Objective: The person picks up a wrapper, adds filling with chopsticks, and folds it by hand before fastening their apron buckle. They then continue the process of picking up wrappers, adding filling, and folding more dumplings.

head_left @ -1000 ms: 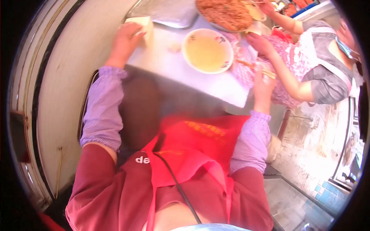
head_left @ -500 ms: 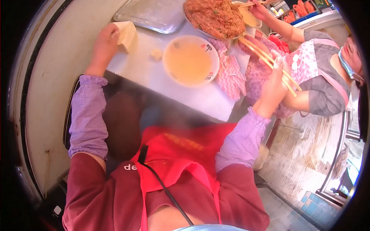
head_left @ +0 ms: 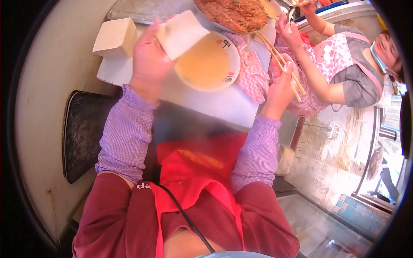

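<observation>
Nearest the body, the bowl (head_left: 234, 60) of yellow liquid (head_left: 202, 66) sits on the bench (head_left: 223, 105). To its right, the right hand (head_left: 282, 88) has its grip closed around a pair of chopsticks (head_left: 279, 61); their long axis slants away from the hand, up and left, ending beyond the bowl's right side.

The left hand (head_left: 148, 58), left of the bowl, pinches a pale, squarish sheet (head_left: 181, 34) by its left side. The sheet is tilted and overlaps the bowl's far-left rim in view; whether it touches cannot be told. The left hand is the nearer one to it.

A checked cloth (head_left: 250, 73) lies just right of the bowl, between it and the right hand. A pale stack (head_left: 114, 38) stands left of the bowl, past the left hand. Farther off, beyond the bowl, are a heap of reddish filling (head_left: 234, 15) and a metal tray (head_left: 148, 12); another person (head_left: 344, 64) stands well right.
</observation>
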Motion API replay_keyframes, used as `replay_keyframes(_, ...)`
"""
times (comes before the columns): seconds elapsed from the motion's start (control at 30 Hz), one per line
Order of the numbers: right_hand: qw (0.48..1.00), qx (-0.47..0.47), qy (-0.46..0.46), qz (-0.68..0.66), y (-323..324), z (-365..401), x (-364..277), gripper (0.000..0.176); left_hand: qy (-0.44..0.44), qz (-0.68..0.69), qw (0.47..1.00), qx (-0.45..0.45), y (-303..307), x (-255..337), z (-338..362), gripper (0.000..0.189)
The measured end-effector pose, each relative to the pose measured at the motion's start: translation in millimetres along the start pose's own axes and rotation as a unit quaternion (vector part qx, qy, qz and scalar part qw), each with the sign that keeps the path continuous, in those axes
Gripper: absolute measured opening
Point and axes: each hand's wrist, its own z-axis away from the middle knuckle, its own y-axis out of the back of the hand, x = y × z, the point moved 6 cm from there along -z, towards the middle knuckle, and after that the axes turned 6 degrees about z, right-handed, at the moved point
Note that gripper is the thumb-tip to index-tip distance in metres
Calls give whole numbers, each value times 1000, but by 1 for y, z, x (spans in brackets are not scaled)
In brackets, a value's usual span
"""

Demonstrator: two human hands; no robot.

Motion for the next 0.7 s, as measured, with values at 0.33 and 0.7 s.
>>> replay_keyframes(0.33,990,-61,13,-127,-42,15,7,28,-50,-84,991,92,24,-2,-4,34)
replay_keyframes(0.7,986,-150,68,-5,-89,20,8,31,-91,-350,929,83,18,13,-8,39)
